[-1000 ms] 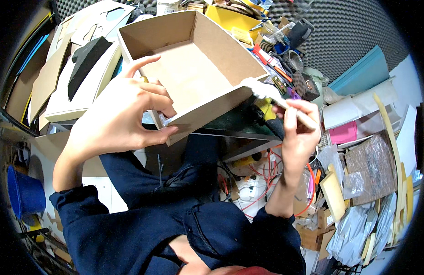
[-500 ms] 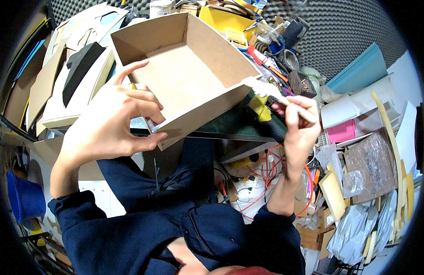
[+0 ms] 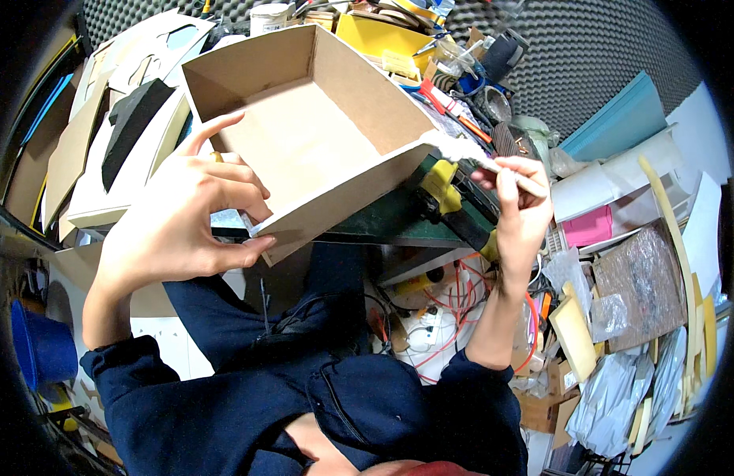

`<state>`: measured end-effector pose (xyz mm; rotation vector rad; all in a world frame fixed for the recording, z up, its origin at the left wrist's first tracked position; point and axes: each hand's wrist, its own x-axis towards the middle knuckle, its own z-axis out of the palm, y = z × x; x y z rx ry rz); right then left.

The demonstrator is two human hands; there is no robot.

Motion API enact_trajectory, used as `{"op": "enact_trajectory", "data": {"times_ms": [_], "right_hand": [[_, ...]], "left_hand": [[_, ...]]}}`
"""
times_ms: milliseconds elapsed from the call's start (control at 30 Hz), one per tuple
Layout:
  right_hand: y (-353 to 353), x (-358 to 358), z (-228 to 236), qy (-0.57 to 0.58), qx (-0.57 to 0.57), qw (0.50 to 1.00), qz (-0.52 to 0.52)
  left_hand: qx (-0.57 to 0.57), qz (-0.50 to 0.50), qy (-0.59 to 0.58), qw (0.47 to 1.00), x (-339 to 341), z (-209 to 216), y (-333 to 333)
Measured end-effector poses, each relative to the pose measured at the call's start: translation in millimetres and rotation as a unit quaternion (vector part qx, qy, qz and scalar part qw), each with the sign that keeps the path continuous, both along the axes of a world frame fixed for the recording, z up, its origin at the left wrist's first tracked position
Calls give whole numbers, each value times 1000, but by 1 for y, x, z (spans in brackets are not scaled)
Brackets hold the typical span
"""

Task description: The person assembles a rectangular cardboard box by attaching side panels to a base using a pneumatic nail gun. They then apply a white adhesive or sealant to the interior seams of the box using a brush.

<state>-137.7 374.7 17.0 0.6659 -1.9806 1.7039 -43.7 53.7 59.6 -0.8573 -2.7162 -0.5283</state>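
An open brown cardboard-like box [image 3: 335, 194], without a lid, is tilted at the edge of the dark green table [image 3: 371, 230]. My left hand [image 3: 180, 210] pinches the near wall at its left corner, thumb outside and fingers inside, with the index finger raised over the opening. Between the fingers of my right hand [image 3: 521, 210] is a pale stick [image 3: 532, 187] with a ragged white mass [image 3: 458, 147] at its tip. That white end meets the box's right corner. Just below the corner, a yellow and black clamp-like tool [image 3: 440, 189] sits at the table edge.
White and brown sheets with a black wedge-shaped piece [image 3: 134, 127] lie left of the box. Tools and a yellow bin [image 3: 383, 36] crowd the back. Red cables [image 3: 459, 309] hang below; a blue bucket [image 3: 45, 341] stands left, and a plastic-wrapped board [image 3: 640, 282] leans right.
The box and my left hand have shifted slightly left. My right hand has moved a little left and down, with the white tip still at the corner. More of the clamp-like tool shows.
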Motion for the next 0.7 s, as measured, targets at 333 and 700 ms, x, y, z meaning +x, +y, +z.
{"op": "enact_trajectory", "data": {"times_ms": [333,700], "right_hand": [[-1,5,0,4,5,1000,0],[1,3,0,11,-14,1000,-22]], "left_hand": [[-3,-3,-9,1000,0,0,0],[6,-8,-3,1000,-1,-1,-1]]}}
